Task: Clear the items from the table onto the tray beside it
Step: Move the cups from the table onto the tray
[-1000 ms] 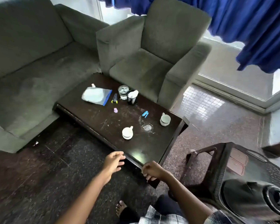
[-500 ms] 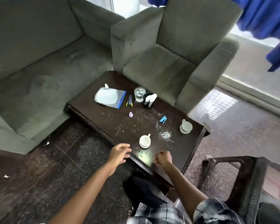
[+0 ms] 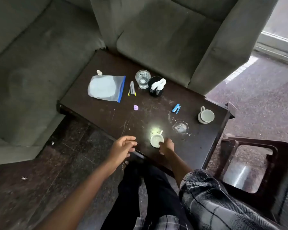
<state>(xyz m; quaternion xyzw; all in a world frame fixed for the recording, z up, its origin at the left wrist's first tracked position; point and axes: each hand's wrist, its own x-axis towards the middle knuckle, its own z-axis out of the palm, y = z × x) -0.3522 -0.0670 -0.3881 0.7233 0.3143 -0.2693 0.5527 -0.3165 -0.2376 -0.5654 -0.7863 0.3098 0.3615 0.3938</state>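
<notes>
Cup [image 3: 156,141], round white, sitting on scratched dark table [image 3: 106,118] | right hand [image 3: 167,146] pinching its rim | left hand [image 3: 123,147] hovering, fingers relaxed

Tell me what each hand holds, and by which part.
The right hand pinches the nearest cup by its near rim; the left hand holds nothing.

Grey sofa [image 3: 32,72] and armchair [image 3: 165,39] stand on speckled floor [image 3: 40,188].
</notes>
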